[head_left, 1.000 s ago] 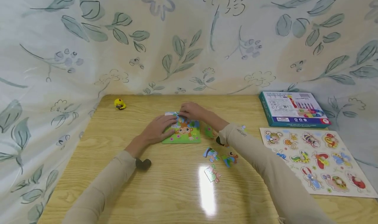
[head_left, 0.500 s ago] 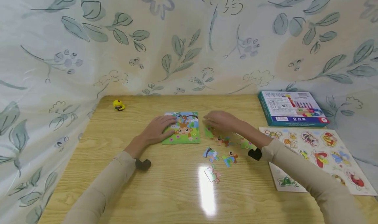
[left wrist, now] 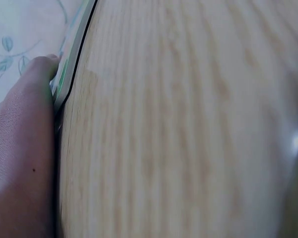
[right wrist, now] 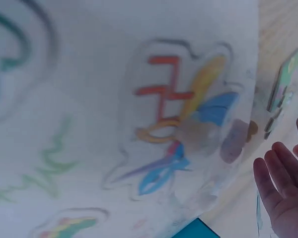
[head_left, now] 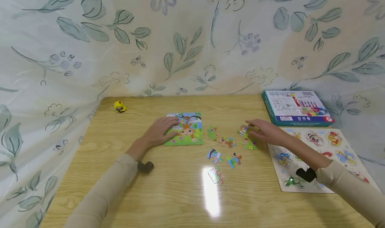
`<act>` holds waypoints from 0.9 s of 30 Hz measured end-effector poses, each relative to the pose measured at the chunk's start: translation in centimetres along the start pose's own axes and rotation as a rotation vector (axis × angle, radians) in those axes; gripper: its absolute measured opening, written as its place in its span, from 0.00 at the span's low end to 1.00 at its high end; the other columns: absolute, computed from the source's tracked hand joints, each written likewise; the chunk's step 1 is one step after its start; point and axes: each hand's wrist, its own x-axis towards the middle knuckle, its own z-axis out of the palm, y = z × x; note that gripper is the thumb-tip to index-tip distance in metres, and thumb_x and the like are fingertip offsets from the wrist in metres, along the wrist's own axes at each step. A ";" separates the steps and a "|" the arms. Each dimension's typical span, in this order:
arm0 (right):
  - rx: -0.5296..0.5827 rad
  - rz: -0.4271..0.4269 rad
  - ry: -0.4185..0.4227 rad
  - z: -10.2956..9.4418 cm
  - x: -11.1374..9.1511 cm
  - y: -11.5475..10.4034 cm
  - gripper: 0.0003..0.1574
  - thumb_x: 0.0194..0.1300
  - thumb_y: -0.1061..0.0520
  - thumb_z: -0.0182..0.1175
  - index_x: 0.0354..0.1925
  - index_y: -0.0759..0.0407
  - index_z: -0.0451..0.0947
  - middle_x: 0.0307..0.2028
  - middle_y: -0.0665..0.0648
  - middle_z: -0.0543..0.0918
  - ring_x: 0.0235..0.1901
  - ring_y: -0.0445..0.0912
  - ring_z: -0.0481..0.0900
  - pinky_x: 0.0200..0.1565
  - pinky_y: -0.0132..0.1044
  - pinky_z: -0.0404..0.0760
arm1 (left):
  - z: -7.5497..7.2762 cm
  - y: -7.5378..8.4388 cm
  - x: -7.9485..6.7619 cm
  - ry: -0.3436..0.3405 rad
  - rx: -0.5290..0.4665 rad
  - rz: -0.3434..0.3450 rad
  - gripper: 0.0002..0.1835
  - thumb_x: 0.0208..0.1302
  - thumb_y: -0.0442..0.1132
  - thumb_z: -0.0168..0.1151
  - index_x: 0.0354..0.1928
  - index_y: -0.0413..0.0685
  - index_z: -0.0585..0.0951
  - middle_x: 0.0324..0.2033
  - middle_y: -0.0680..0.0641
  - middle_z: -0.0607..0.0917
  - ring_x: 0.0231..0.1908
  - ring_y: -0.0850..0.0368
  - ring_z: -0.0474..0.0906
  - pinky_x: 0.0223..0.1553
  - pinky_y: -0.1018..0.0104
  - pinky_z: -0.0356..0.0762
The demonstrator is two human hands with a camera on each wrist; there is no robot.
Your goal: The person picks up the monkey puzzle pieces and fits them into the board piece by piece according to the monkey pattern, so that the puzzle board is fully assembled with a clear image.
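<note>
My left hand [head_left: 157, 131] rests flat over the left side of a square monkey jigsaw puzzle [head_left: 187, 139]. In the left wrist view, the hand [left wrist: 32, 114] lies beside the puzzle's edge [left wrist: 68, 74]. My right hand [head_left: 266, 131] reaches over the loose pieces on the right, its fingers loosely extended. Just by its fingertips are a small puzzle piece [head_left: 243, 130] and a green flowered piece [head_left: 249, 144]; whether it touches them I cannot tell. The right wrist view shows the hand [right wrist: 288, 191] with nothing visible in its fingers.
Several more pieces lie between, including a green one [head_left: 212, 132] and a brown-and-blue one [head_left: 234, 159]. A white insect puzzle board [head_left: 318, 184] lies under the right forearm. Behind it sits a boxed set [head_left: 297, 107]. A yellow toy figure [head_left: 119, 106] stands far left.
My right hand has left the puzzle's upper edge and moved right to the loose pieces, uncovering the picture's top. The left hand stays in place on the puzzle.
</note>
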 end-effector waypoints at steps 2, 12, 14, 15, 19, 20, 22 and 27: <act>-0.015 0.004 0.010 0.1 -0.5 0.2 0.33 0.68 0.59 0.59 0.66 0.70 0.64 0.55 0.69 0.79 0.57 0.64 0.76 0.56 0.58 0.78 | 0.2 0.1 0.0 -0.006 0.001 -0.006 0.29 0.71 0.59 0.49 0.69 0.56 0.67 0.70 0.51 0.68 0.71 0.51 0.61 0.73 0.48 0.55; -0.030 0.031 0.007 0.7 -2.2 0.5 0.35 0.65 0.52 0.63 0.65 0.66 0.67 0.55 0.67 0.80 0.58 0.63 0.75 0.57 0.58 0.76 | 0.4 0.5 -0.1 0.004 0.007 -0.011 0.28 0.71 0.58 0.49 0.69 0.56 0.68 0.70 0.51 0.68 0.71 0.50 0.61 0.73 0.46 0.55; -0.027 0.035 -0.002 0.7 -2.6 0.4 0.36 0.65 0.51 0.64 0.65 0.67 0.68 0.55 0.67 0.80 0.58 0.63 0.76 0.56 0.58 0.77 | 0.5 0.5 -0.1 -0.001 0.006 -0.010 0.28 0.71 0.58 0.48 0.69 0.56 0.68 0.70 0.52 0.68 0.71 0.50 0.61 0.73 0.47 0.55; -0.029 0.035 -0.005 0.7 -2.8 0.4 0.36 0.65 0.50 0.64 0.65 0.67 0.68 0.55 0.67 0.80 0.57 0.63 0.76 0.56 0.58 0.77 | 0.6 0.5 -0.1 -0.002 0.005 -0.009 0.28 0.71 0.58 0.48 0.69 0.56 0.68 0.70 0.52 0.68 0.72 0.50 0.60 0.73 0.47 0.55; -0.034 0.025 -0.008 0.7 -3.2 0.2 0.36 0.65 0.49 0.63 0.64 0.67 0.68 0.55 0.67 0.80 0.56 0.62 0.77 0.53 0.56 0.79 | 0.5 0.5 -0.1 -0.011 -0.008 -0.012 0.28 0.71 0.58 0.48 0.69 0.56 0.68 0.70 0.52 0.67 0.72 0.50 0.60 0.73 0.47 0.55; -0.039 0.021 -0.006 0.7 -3.2 0.2 0.36 0.65 0.49 0.63 0.64 0.67 0.68 0.55 0.66 0.80 0.55 0.62 0.77 0.53 0.56 0.79 | 0.4 0.5 -0.1 -0.008 -0.010 -0.013 0.28 0.71 0.58 0.49 0.69 0.56 0.68 0.70 0.51 0.68 0.72 0.50 0.60 0.73 0.46 0.55; -0.047 0.012 -0.002 0.7 -3.2 0.2 0.35 0.66 0.49 0.62 0.64 0.67 0.68 0.54 0.66 0.80 0.55 0.61 0.78 0.53 0.56 0.79 | 0.3 0.4 0.0 -0.005 -0.012 -0.016 0.29 0.71 0.58 0.49 0.69 0.56 0.68 0.71 0.51 0.67 0.72 0.50 0.60 0.73 0.46 0.55; -0.046 -0.001 -0.006 0.7 -3.1 -0.1 0.34 0.65 0.53 0.63 0.64 0.66 0.69 0.54 0.65 0.81 0.56 0.61 0.77 0.55 0.57 0.78 | 0.2 0.3 0.1 -0.004 -0.017 -0.026 0.29 0.71 0.59 0.48 0.69 0.57 0.67 0.71 0.52 0.67 0.72 0.51 0.59 0.73 0.46 0.55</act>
